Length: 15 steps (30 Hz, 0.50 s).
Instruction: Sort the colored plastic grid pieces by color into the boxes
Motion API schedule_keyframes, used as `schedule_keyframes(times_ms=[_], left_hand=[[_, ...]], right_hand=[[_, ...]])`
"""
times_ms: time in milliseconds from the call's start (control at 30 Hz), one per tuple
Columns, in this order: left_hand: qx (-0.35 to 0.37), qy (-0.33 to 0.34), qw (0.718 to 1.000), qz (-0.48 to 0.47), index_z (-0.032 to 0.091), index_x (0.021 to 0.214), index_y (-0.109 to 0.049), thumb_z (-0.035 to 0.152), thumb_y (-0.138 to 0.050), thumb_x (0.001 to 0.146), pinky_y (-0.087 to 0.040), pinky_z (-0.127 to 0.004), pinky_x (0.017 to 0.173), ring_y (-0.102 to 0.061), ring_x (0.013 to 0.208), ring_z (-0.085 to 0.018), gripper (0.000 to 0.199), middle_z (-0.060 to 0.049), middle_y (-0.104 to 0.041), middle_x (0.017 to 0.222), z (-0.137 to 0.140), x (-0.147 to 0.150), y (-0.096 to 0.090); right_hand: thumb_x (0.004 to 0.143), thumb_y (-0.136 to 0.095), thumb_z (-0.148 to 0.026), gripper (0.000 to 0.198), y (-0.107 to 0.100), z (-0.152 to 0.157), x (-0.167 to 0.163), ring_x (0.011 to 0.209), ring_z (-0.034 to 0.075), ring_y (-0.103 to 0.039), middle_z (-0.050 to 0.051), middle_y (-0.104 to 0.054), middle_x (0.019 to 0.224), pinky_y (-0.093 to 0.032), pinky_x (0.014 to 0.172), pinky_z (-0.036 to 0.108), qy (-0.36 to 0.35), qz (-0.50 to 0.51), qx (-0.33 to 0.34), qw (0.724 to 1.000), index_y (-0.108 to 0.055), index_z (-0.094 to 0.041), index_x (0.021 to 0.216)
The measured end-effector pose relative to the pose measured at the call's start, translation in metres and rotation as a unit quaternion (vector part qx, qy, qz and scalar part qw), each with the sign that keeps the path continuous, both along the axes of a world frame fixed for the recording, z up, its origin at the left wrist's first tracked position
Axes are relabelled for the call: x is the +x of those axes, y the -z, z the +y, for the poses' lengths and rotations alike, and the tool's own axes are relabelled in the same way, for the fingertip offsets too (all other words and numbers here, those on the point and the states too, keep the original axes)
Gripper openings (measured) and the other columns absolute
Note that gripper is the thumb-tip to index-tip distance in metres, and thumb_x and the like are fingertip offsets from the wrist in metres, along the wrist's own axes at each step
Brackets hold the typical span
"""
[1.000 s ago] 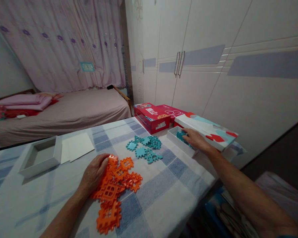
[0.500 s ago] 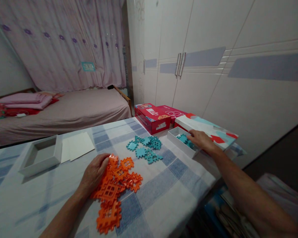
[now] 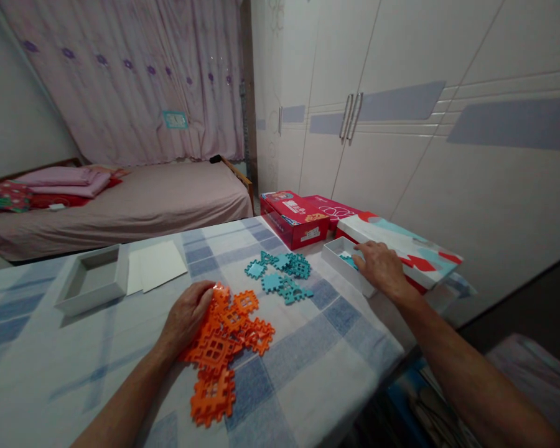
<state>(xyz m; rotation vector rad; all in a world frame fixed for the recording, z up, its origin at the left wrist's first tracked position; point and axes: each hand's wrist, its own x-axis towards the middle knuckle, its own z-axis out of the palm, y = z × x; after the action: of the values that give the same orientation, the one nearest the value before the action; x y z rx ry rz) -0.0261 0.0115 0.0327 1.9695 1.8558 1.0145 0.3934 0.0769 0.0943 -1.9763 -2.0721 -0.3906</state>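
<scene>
On the tablecloth lies a pile of orange interlocking plastic pieces (image 3: 218, 350), square with notched edges and some with window-like openings. My left hand (image 3: 190, 316) curves over the pile's upper left edge, its fingers close together against the pieces and their tips partly hidden. Reaching to the right, my right hand (image 3: 378, 266) is over a white open box (image 3: 343, 266) with its fingers bent down and apart. Some teal pieces (image 3: 349, 260) show inside that box; the hand covers the rest. A separate group of teal interlocking pieces (image 3: 284, 283) lies between the orange pile and the box.
A second grey-white box (image 3: 119, 283) stands at the left beside white cards (image 3: 161, 267). Red boxes (image 3: 295, 221) and a white, red and teal box (image 3: 401, 239) stand at the back right. The table's right edge (image 3: 396, 348) drops off near my right forearm. A bed and wardrobe stand beyond.
The view has shifted slightly, so everything sits a bit further right. My right hand has moved further over the white box and covers more of its teal pieces. My left hand stays at the orange pile.
</scene>
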Motion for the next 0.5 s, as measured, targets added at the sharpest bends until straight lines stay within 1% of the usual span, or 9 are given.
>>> schedule_keyframes(times_ms=[33, 67, 133, 200, 233, 300, 400, 433, 500], left_hand=[[0.001, -0.002, 1.000, -0.001, 0.020, 0.099, -0.064, 0.048, -0.036, 0.086, -0.047, -0.034, 0.093, -0.063, 0.099, -0.022, 0.042, -0.006, -0.069, 0.105, 0.000, 0.000, 0.000], [0.002, -0.003, 1.000, -0.002, 0.020, 0.099, -0.064, 0.048, -0.036, 0.086, -0.047, -0.034, 0.093, -0.063, 0.099, -0.022, 0.042, -0.006, -0.069, 0.105, 0.000, 0.000, -0.001], [0.003, -0.004, 1.000, -0.003, 0.020, 0.099, -0.064, 0.048, -0.036, 0.086, -0.048, -0.034, 0.093, -0.063, 0.100, -0.022, 0.042, -0.006, -0.070, 0.106, 0.000, 0.001, 0.000], [0.002, -0.003, 1.000, -0.003, 0.021, 0.099, -0.065, 0.048, -0.036, 0.086, -0.047, -0.034, 0.093, -0.063, 0.100, -0.022, 0.041, -0.006, -0.070, 0.106, 0.000, 0.000, 0.000], [0.002, -0.002, 1.000, -0.003, 0.021, 0.099, -0.065, 0.048, -0.036, 0.086, -0.047, -0.034, 0.093, -0.063, 0.100, -0.022, 0.041, -0.006, -0.070, 0.106, 0.000, 0.000, 0.001], [0.000, 0.000, 1.000, -0.004, 0.020, 0.100, -0.065, 0.048, -0.036, 0.086, -0.047, -0.035, 0.093, -0.063, 0.100, -0.022, 0.042, -0.006, -0.069, 0.106, 0.001, 0.000, 0.001], [0.001, 0.002, 1.000, -0.007, 0.019, 0.099, -0.065, 0.049, -0.036, 0.086, -0.047, -0.036, 0.093, -0.063, 0.100, -0.022, 0.043, -0.007, -0.069, 0.105, 0.001, -0.001, 0.002], [0.003, 0.002, 1.000, -0.007, 0.019, 0.099, -0.065, 0.049, -0.036, 0.086, -0.047, -0.036, 0.093, -0.063, 0.100, -0.022, 0.043, -0.007, -0.069, 0.105, 0.002, -0.001, 0.003], [0.006, 0.001, 1.000, -0.006, 0.019, 0.100, -0.065, 0.049, -0.036, 0.087, -0.047, -0.036, 0.093, -0.063, 0.101, -0.022, 0.043, -0.007, -0.069, 0.105, 0.002, -0.002, 0.004]], right_hand=[[0.091, -0.045, -0.030, 0.034, -0.001, 0.001, -0.008, 0.108, 0.029, -0.058, 0.015, -0.064, 0.116, -0.044, 0.090, 0.041, -0.029, 0.034, 0.001, 0.999, -0.066, -0.015, 0.113], [0.091, -0.045, -0.031, 0.035, -0.001, 0.002, -0.017, 0.107, 0.026, -0.059, 0.013, -0.064, 0.118, -0.044, 0.091, 0.038, -0.067, 0.074, -0.014, 0.995, -0.064, -0.015, 0.116], [0.091, -0.049, -0.035, 0.039, 0.002, 0.010, -0.038, 0.108, 0.022, -0.060, 0.011, -0.063, 0.121, -0.044, 0.093, 0.032, -0.143, 0.139, -0.068, 0.977, -0.060, -0.016, 0.122], [0.089, -0.052, -0.041, 0.048, 0.009, 0.020, -0.063, 0.114, 0.022, -0.056, 0.012, -0.059, 0.128, -0.042, 0.097, 0.032, -0.189, 0.158, -0.117, 0.962, -0.054, -0.015, 0.129], [0.088, -0.053, -0.045, 0.053, 0.013, 0.025, -0.076, 0.118, 0.024, -0.054, 0.013, -0.056, 0.132, -0.040, 0.099, 0.034, -0.192, 0.154, -0.133, 0.960, -0.052, -0.015, 0.131], [0.085, -0.053, -0.054, 0.063, 0.022, 0.034, -0.101, 0.124, 0.028, -0.048, 0.014, -0.052, 0.137, -0.037, 0.102, 0.041, -0.174, 0.142, -0.155, 0.962, -0.049, -0.016, 0.135], [0.081, -0.051, -0.067, 0.076, 0.036, 0.044, -0.129, 0.126, 0.032, -0.044, 0.015, -0.051, 0.136, -0.035, 0.100, 0.048, -0.130, 0.139, -0.156, 0.969, -0.045, -0.017, 0.138], [0.080, -0.049, -0.068, 0.077, 0.041, 0.046, -0.136, 0.126, 0.033, -0.044, 0.016, -0.052, 0.135, -0.035, 0.100, 0.049, -0.120, 0.137, -0.152, 0.971, -0.045, -0.016, 0.137], [0.083, -0.048, -0.066, 0.071, 0.050, 0.048, -0.143, 0.123, 0.032, -0.045, 0.017, -0.055, 0.129, -0.035, 0.099, 0.049, -0.105, 0.130, -0.134, 0.977, -0.050, -0.016, 0.133]])
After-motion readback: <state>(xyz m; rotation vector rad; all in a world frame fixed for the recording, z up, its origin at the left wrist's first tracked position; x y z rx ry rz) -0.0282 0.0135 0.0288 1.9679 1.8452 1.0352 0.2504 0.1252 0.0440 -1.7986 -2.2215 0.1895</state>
